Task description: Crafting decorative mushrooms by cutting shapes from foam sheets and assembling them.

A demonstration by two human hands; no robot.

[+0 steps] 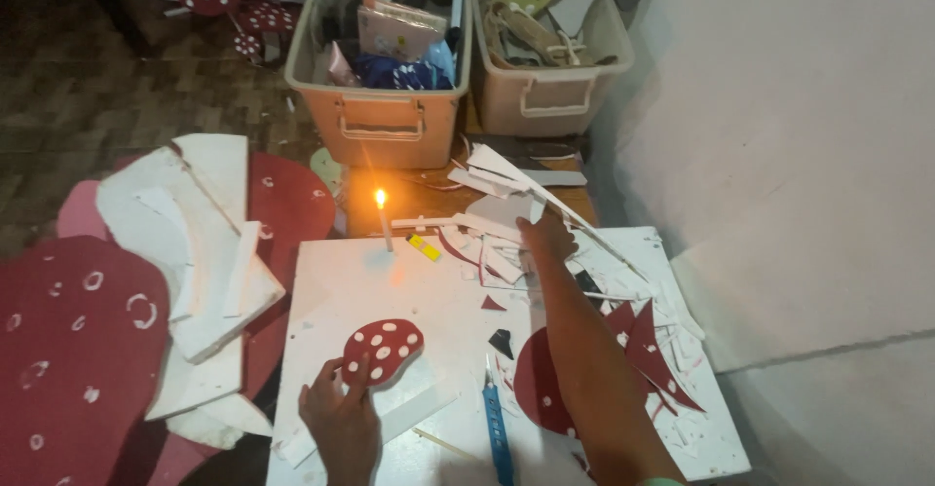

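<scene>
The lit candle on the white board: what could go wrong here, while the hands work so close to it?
1. The right hand reaches into white scraps beside the lit candle; a sleeve or scrap might catch the flame.
2. The thin candle might tip if the white board is knocked.
3. The blue cutter lies near the left hand, which holds the spotted red mushroom cutout.

- The surface [331, 281] is a white board, matt and smooth.
- The mushroom cutout [383, 348] near the candle [386, 228] looks like matt red foam sheet with white painted dots.
- The scraps [506, 252] right of the candle seem to be white foam board, though the dim light leaves this unsure.
- The cutter [498, 428] has a blue plastic handle.
- The bins [375, 121] behind the candle are beige plastic, slightly glossy.
- The floor [107, 96] looks like dark wood parquet.
</scene>
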